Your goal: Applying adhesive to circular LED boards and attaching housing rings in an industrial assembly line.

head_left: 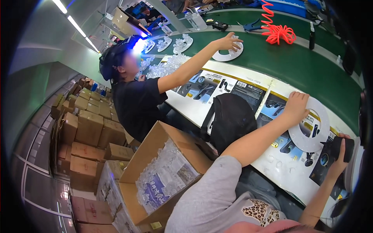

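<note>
Two hands over printed packaging cards
Left hand (296,105) lay flat, fingers spread, on a white ring (311,125) at three o'clock; right hand (339,153) gripped a black holder (337,150) just beside it, above white-and-black packaging cards (248,91)

Left hand (296,105) on white ring (311,126); right hand (339,155) apparently grips black part (337,149).

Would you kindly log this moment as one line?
left hand: resting on flat white plastic ring | right hand: holding small black device | surface: printed cardboard sheets | co-worker's hand: on another white ring
</note>
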The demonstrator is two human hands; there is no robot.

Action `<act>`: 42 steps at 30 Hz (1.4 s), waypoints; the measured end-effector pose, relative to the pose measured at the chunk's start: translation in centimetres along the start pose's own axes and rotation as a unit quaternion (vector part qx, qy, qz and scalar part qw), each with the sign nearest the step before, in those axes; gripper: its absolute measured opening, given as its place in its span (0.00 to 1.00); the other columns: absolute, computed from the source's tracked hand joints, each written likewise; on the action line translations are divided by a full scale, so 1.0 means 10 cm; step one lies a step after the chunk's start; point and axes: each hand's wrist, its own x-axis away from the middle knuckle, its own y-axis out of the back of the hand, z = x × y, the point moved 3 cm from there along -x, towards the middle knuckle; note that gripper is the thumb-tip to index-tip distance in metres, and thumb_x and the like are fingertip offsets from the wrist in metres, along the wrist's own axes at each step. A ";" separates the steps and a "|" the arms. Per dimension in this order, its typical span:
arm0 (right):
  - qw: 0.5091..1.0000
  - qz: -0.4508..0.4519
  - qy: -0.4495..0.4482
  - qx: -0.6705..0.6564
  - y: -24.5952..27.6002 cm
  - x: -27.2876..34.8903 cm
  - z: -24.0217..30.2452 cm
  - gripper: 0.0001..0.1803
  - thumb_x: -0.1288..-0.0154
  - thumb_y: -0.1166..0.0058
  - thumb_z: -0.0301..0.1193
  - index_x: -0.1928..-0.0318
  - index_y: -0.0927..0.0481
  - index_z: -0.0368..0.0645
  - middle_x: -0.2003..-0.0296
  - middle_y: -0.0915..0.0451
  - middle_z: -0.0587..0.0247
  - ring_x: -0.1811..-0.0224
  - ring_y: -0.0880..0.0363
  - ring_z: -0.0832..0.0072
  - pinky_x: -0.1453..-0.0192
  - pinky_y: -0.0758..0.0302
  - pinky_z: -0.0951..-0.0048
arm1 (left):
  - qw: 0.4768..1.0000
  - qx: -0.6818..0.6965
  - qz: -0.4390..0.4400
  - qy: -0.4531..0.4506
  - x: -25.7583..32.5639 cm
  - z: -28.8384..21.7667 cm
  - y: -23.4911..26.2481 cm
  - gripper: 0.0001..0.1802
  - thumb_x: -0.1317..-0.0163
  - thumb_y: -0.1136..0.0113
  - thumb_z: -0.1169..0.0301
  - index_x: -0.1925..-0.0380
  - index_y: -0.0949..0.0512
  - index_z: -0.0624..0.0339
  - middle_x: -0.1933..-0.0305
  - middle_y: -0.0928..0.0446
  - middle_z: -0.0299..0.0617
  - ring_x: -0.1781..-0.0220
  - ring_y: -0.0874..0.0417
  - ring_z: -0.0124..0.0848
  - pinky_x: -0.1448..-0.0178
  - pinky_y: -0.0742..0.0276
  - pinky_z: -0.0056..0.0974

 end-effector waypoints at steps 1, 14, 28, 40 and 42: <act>1.000 0.000 -0.001 0.003 -0.03 0.00 0.02 0.10 0.30 0.51 0.27 0.51 0.25 0.37 0.53 0.22 0.60 0.46 0.26 0.72 0.35 0.36 0.72 | 1.000 0.002 0.001 0.001 0.00 0.00 0.01 0.30 0.53 0.31 0.66 0.49 0.27 0.65 0.52 0.25 0.50 0.45 0.27 0.45 0.36 0.36 0.46; 0.999 -0.018 -0.003 -0.028 0.05 0.00 0.03 0.11 0.31 0.50 0.27 0.50 0.25 0.38 0.53 0.22 0.58 0.45 0.26 0.71 0.34 0.36 0.72 | 0.975 -0.171 0.123 0.073 0.06 -0.29 0.13 0.44 0.52 0.32 0.56 0.33 0.35 0.55 0.43 0.29 0.55 0.50 0.23 0.41 0.47 0.33 0.46; 0.998 -0.050 0.047 -0.003 0.03 0.00 -0.01 0.15 0.29 0.50 0.31 0.47 0.27 0.38 0.48 0.23 0.57 0.43 0.26 0.71 0.36 0.32 0.72 | 0.994 -0.051 0.095 0.006 0.10 -0.05 -0.10 0.39 0.42 0.38 0.51 0.35 0.35 0.61 0.35 0.31 0.55 0.28 0.38 0.49 0.28 0.47 0.58; 0.998 -0.024 0.059 -0.007 0.01 0.01 0.03 0.15 0.28 0.53 0.31 0.47 0.26 0.35 0.47 0.23 0.56 0.43 0.26 0.70 0.35 0.32 0.71 | 0.992 -0.113 0.048 -0.043 0.09 -0.20 -0.08 0.35 0.42 0.40 0.59 0.35 0.34 0.61 0.34 0.33 0.56 0.28 0.37 0.49 0.27 0.49 0.62; 0.998 -0.045 0.053 -0.012 0.00 0.00 0.04 0.14 0.29 0.53 0.30 0.47 0.26 0.35 0.48 0.22 0.55 0.43 0.27 0.69 0.33 0.35 0.70 | 0.990 -0.085 0.110 -0.025 0.09 -0.13 -0.16 0.35 0.42 0.41 0.63 0.34 0.36 0.60 0.31 0.36 0.56 0.27 0.38 0.49 0.28 0.50 0.63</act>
